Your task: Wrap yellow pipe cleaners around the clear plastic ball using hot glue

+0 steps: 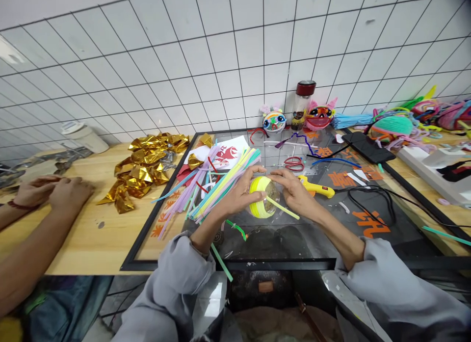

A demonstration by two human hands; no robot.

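Observation:
My left hand (pixel 245 191) is wrapped round the left side of a round object (pixel 258 210), covered in bands of yellow pipe cleaner, its thumb pressed on the front. The object's right part looks clear or brownish and uncovered. A loose yellow pipe cleaner end (pixel 283 208) sticks out from it toward the lower right. With bent fingers, my right hand (pixel 292 189) grips the object's upper right edge. Just right of that hand lies a yellow glue gun (pixel 322 189). A bundle of coloured pipe cleaners (pixel 221 187) lies to the left of my left hand.
Red-handled scissors (pixel 294 163) lie beyond my hands. Two decorated animal-face balls (pixel 274 121) and a lidded glass bottle (pixel 301 106) stand by the tiled wall. A phone (pixel 368 146) and black cord (pixel 392 209) lie right. Leftward are gold foil (pixel 142 168) and another person's hands (pixel 68 194).

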